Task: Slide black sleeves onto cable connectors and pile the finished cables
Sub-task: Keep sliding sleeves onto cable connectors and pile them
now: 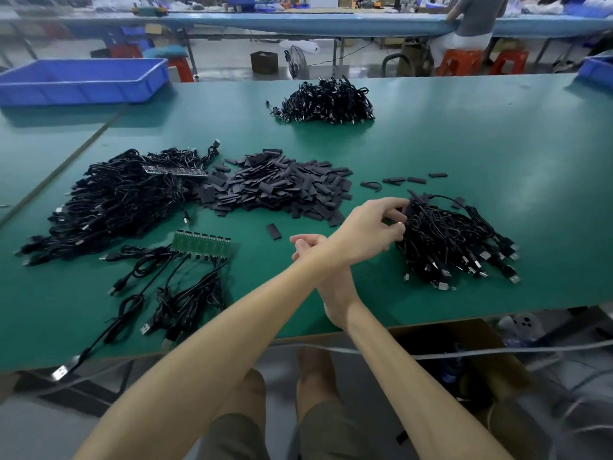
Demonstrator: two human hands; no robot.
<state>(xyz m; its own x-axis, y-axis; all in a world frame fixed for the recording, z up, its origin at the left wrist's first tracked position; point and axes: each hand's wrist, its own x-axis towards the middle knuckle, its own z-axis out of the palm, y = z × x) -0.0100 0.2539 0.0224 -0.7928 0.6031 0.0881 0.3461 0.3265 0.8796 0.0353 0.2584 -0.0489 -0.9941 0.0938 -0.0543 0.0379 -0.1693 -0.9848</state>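
Left hand point(381, 224) pinching piled cables point(454, 240), plugs pointing near-right, right hand point(306, 245) mostly hidden

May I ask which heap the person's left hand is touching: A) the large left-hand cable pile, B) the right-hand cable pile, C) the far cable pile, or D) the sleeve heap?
B: the left hand reaches across to the right, its fingers at the edge of the right-hand cable pile.

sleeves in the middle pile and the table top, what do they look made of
Sleeves: flat matte dark-grey tube pieces, probably soft plastic heat-shrink. Table top: smooth green mat, likely rubber or vinyl, with a soft sheen.
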